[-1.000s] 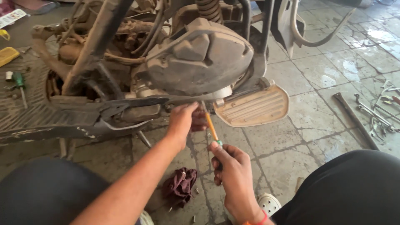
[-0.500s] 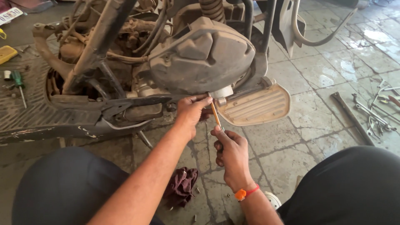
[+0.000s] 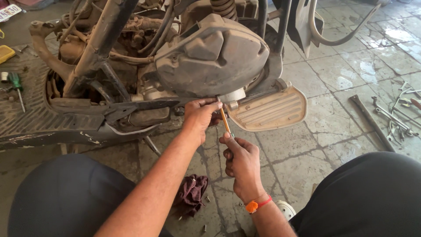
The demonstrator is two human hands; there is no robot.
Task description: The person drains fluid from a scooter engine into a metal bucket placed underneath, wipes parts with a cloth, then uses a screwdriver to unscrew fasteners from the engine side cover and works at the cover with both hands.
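Dusty grey ribbed engine cover (image 3: 210,57), slim orange screwdriver (image 3: 225,121).

A repair workshop for scooters, by the look of it. Stripped, dusty scooter (image 3: 175,66) with bare frame and engine cover on a stained tiled floor (image 3: 333,131). Loose wrenches (image 3: 394,116) scattered at right, a green screwdriver (image 3: 16,85) at left, a dark rag (image 3: 193,193) below.

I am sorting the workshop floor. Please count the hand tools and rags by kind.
Screwdriver in hands: 1
Green-handled screwdriver, left floor: 1
Long flat bar: 1
Dark red rag: 1
Pile of wrenches, right: 1, tangled, uncountable
Total: 5
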